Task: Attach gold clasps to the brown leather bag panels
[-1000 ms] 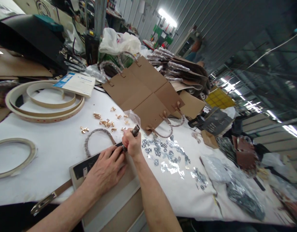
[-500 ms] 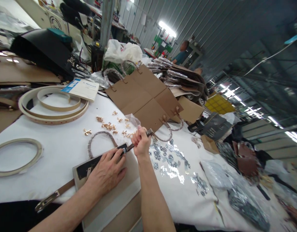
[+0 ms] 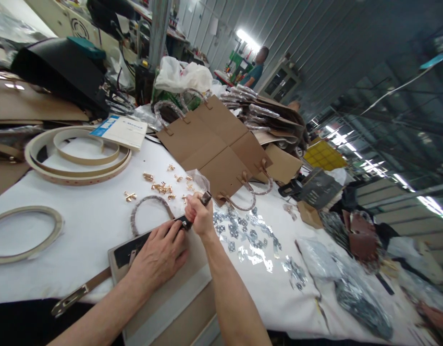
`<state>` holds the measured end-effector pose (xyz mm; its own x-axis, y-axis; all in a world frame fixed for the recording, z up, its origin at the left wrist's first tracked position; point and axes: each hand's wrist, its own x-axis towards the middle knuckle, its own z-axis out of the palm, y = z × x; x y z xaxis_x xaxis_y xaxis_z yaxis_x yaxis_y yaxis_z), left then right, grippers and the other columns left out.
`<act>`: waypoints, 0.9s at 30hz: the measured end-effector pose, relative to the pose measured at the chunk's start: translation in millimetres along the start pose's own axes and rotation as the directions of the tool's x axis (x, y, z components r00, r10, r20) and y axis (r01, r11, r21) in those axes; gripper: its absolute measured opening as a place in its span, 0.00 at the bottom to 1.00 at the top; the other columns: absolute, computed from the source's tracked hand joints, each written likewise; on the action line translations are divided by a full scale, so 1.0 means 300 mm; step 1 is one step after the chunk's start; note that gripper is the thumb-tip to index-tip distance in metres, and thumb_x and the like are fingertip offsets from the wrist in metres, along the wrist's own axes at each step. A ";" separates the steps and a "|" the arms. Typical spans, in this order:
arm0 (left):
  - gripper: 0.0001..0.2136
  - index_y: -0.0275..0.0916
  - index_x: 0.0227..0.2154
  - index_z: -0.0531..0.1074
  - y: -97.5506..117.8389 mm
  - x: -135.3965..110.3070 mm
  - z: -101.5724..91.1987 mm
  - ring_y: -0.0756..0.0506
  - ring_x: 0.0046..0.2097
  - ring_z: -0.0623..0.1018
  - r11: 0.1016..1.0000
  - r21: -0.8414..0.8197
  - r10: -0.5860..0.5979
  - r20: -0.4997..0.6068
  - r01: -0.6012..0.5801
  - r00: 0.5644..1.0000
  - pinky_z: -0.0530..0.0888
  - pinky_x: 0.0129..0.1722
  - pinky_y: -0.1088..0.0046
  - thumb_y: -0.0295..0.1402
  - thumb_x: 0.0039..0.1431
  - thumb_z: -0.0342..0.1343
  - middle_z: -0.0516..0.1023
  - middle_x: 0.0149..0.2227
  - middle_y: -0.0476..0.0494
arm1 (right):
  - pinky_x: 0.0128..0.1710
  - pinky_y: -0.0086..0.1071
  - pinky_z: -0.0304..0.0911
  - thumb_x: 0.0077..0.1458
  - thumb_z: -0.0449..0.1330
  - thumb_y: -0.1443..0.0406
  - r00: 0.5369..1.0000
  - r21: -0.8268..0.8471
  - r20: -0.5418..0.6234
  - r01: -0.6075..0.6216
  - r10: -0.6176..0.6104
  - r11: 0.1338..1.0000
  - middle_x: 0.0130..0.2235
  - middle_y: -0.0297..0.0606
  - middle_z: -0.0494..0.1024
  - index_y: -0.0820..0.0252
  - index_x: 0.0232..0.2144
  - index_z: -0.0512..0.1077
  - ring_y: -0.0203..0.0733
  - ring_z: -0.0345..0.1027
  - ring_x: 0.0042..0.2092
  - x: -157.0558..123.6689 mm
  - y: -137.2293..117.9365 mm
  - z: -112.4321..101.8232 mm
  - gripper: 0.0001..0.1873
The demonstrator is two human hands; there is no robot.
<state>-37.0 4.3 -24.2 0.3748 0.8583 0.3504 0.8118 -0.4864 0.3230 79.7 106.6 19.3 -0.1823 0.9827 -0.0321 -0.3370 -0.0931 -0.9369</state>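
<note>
My left hand [image 3: 160, 257] lies flat, fingers spread, pressing on a beige bag panel [image 3: 178, 298] with a black strip [image 3: 126, 252] along its top edge. My right hand [image 3: 199, 216] is closed round a dark-handled tool [image 3: 204, 199], whose tip meets the black strip just past my left fingertips. A wrapped bag handle [image 3: 149, 202] arches up from the panel's far edge. A brown strap with a metal end [image 3: 75, 293] sticks out at the panel's left.
Gold metal fittings [image 3: 160, 187] lie scattered beyond my hands, silver foil pieces [image 3: 250, 235] to the right. Brown bag panels with handles [image 3: 214, 144] lie further back, beige strap coils [image 3: 77, 158] at left, plastic bags [image 3: 351, 288] at right. A person [image 3: 255, 69] stands far behind.
My right hand drew back toward the panel, bringing the tool more upright with its tip at the black strip. My left hand stays pressed in place.
</note>
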 end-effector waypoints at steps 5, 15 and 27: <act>0.21 0.31 0.55 0.71 0.004 0.000 -0.007 0.30 0.62 0.69 1.000 -0.011 -0.009 0.016 0.010 1.000 0.72 0.59 0.49 0.36 0.62 0.59 0.73 0.60 0.29 | 0.18 0.27 0.39 0.54 0.67 0.59 0.987 -0.074 -0.031 0.153 -0.156 0.985 0.17 0.21 0.54 0.56 0.19 0.56 0.27 0.44 0.18 -0.063 -0.038 -0.015 0.24; 0.21 0.34 0.54 0.70 0.004 0.005 -0.003 0.29 0.62 0.69 0.995 -0.091 -0.040 0.025 0.042 0.999 0.72 0.60 0.47 0.36 0.59 0.61 0.72 0.60 0.29 | 0.20 0.29 0.44 0.57 0.64 0.52 0.955 -0.194 -0.163 0.216 -0.249 0.957 0.15 0.22 0.53 0.54 0.16 0.53 0.29 0.45 0.18 -0.095 0.032 0.021 0.29; 0.19 0.38 0.56 0.71 -0.104 -0.083 -0.180 0.35 0.61 0.71 0.976 -0.200 -0.107 -0.091 0.087 0.990 0.72 0.61 0.50 0.37 0.64 0.62 0.75 0.57 0.35 | 0.18 0.29 0.37 0.58 0.63 0.61 0.916 0.060 -0.207 0.362 -0.343 0.930 0.16 0.21 0.46 0.56 0.17 0.49 0.28 0.36 0.17 -0.241 -0.158 0.006 0.28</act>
<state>-95.9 -10.7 4.4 0.2435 0.8870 0.3923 0.7354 -0.4326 0.5216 107.2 39.8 66.8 0.1397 0.9655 0.2198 -0.4345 0.2592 -0.8625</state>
